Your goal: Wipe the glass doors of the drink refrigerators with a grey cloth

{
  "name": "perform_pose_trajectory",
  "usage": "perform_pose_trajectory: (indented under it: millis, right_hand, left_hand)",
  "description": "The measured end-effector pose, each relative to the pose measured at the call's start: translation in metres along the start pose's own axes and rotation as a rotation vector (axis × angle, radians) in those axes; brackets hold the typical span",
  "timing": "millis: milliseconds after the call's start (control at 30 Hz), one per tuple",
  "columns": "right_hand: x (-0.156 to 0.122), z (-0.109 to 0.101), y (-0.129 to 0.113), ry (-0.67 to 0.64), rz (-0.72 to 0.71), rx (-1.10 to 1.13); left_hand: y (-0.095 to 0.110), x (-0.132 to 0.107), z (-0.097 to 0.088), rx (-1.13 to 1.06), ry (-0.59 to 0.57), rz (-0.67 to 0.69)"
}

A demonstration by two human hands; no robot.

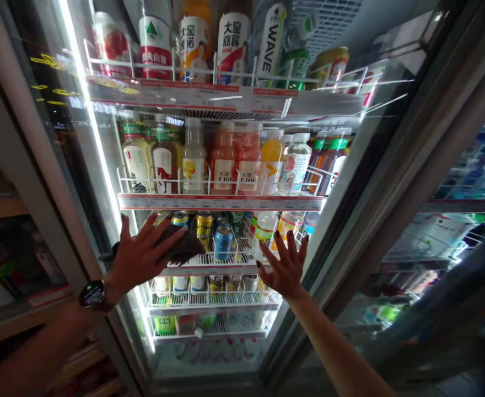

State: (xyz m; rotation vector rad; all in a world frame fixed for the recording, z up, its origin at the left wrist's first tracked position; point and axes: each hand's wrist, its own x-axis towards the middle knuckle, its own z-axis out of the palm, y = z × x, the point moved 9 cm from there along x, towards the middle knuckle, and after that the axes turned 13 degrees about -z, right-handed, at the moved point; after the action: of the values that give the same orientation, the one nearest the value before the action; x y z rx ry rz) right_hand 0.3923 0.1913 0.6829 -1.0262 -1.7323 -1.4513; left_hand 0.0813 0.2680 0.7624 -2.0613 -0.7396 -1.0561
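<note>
Both the left grip (141,253) and the right grip (284,270) are raised before a lit fridge (201,368). The left has its fingers spread apart over a dark cloth (184,248); how far this reaches behind the palm is hidden. The cloth shows just above the front edge of the third shelf (217,270), toward its left end, with a gold can (204,227) and a blue can (223,242) to its right. The right grip's fingers are fanned apart before the right end of that edge. A watch (92,294) sits just behind the left grip. Along the front edge of the second shelf (221,203) stand pink bottles (224,154), an orange bottle (271,157) to their right. A WAVE bottle (270,44) stands right of the middle of the top shelf (172,96).
</note>
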Motion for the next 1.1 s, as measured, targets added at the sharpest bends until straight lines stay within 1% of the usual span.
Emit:
perform_pose_trajectory:
  millis: [33, 67, 100, 133, 167, 233, 267, 300, 333, 367, 400, 433, 500, 533, 567, 600, 633, 667, 733, 767, 800, 833, 867, 900, 933, 967, 1033, 1067, 1100]
  right_hand:
    - [0.001, 0.000, 0.001, -0.003, 0.000, 0.002]
    - [0.002, 0.001, 0.001, -0.007, -0.001, 0.008]
    - [0.004, 0.000, 0.001, -0.010, -0.002, 0.017]
    - [0.006, -0.001, 0.001, -0.008, -0.004, 0.024]
    - [0.008, -0.002, -0.001, -0.007, -0.002, 0.034]
    - [0.008, -0.004, -0.008, -0.009, 0.020, 0.059]
    - [0.006, -0.005, -0.014, -0.014, 0.040, 0.074]
    - [0.002, -0.004, -0.020, -0.027, 0.068, 0.090]
    - [-0.004, -0.002, -0.028, -0.043, 0.098, 0.104]
    - [-0.012, 0.001, -0.036, -0.060, 0.125, 0.110]
    - [-0.020, 0.004, -0.044, -0.071, 0.144, 0.103]
    - [-0.029, 0.007, -0.052, -0.078, 0.158, 0.090]
    - [-0.044, 0.014, -0.065, -0.077, 0.168, 0.061]
    - [-0.050, 0.016, -0.069, -0.072, 0.170, 0.051]
    - [-0.055, 0.019, -0.072, -0.066, 0.177, 0.044]
    - [-0.059, 0.021, -0.072, -0.065, 0.185, 0.043]
    - [-0.062, 0.023, -0.072, -0.068, 0.194, 0.045]
    - [-0.064, 0.025, -0.071, -0.073, 0.204, 0.049]
    - [-0.066, 0.026, -0.068, -0.083, 0.220, 0.058]
    - [-0.066, 0.026, -0.068, -0.084, 0.222, 0.062]
    - [-0.065, 0.025, -0.068, -0.082, 0.221, 0.064]
    - [-0.064, 0.024, -0.068, -0.077, 0.215, 0.064]
    - [-0.063, 0.022, -0.068, -0.074, 0.207, 0.063]
    - [-0.062, 0.022, -0.069, -0.074, 0.200, 0.062]
    - [-0.061, 0.021, -0.069, -0.077, 0.192, 0.059]
    - [-0.060, 0.022, -0.070, -0.079, 0.185, 0.056]
    - [-0.060, 0.021, -0.070, -0.072, 0.180, 0.043]
    - [-0.061, 0.021, -0.070, -0.063, 0.180, 0.038]
    - [-0.062, 0.021, -0.070, -0.055, 0.182, 0.034]
  left_hand:
    - [-0.003, 0.012, -0.005, -0.007, 0.045, -0.076]
    - [0.000, 0.015, -0.006, -0.014, 0.070, -0.128]
    - [0.009, 0.011, -0.002, -0.022, 0.076, -0.150]
    - [0.022, 0.000, 0.006, -0.033, 0.062, -0.141]
    - [0.039, -0.017, 0.017, -0.044, 0.032, -0.099]
    - [0.074, -0.055, 0.039, -0.067, -0.052, 0.059]
    - [0.088, -0.070, 0.048, -0.074, -0.092, 0.140]
    - [0.096, -0.079, 0.053, -0.076, -0.125, 0.205]
    - [0.097, -0.080, 0.055, -0.073, -0.147, 0.239]
    - [0.093, -0.071, 0.052, -0.070, -0.147, 0.236]
    - [0.084, -0.054, 0.046, -0.067, -0.128, 0.201]
    - [0.073, -0.032, 0.037, -0.063, -0.096, 0.148]
    - [0.052, 0.015, 0.015, -0.059, 0.005, 0.019]
    - [0.047, 0.032, 0.007, -0.054, 0.047, -0.035]
    - [0.046, 0.042, 0.004, -0.046, 0.068, -0.063]
    - [0.050, 0.044, 0.006, -0.037, 0.066, -0.062]
    - [0.059, 0.036, 0.012, -0.028, 0.043, -0.022]
    - [0.073, 0.020, 0.022, -0.019, 0.001, 0.058]
    - [0.101, -0.029, 0.044, -0.017, -0.082, 0.282]
    - [0.112, -0.054, 0.052, -0.025, -0.108, 0.394]
    - [0.118, -0.076, 0.057, -0.039, -0.123, 0.494]
    - [0.121, -0.089, 0.060, -0.055, -0.134, 0.571]
    - [0.119, -0.092, 0.058, -0.071, -0.137, 0.616]
    - [0.114, -0.084, 0.055, -0.075, -0.145, 0.628]
    - [0.106, -0.067, 0.050, -0.070, -0.155, 0.608]
    - [0.096, -0.042, 0.042, -0.062, -0.159, 0.556]
    - [0.077, 0.017, 0.023, -0.049, -0.135, 0.384]
    - [0.068, 0.043, 0.014, -0.049, -0.101, 0.274]
    - [0.060, 0.063, 0.006, -0.052, -0.053, 0.157]
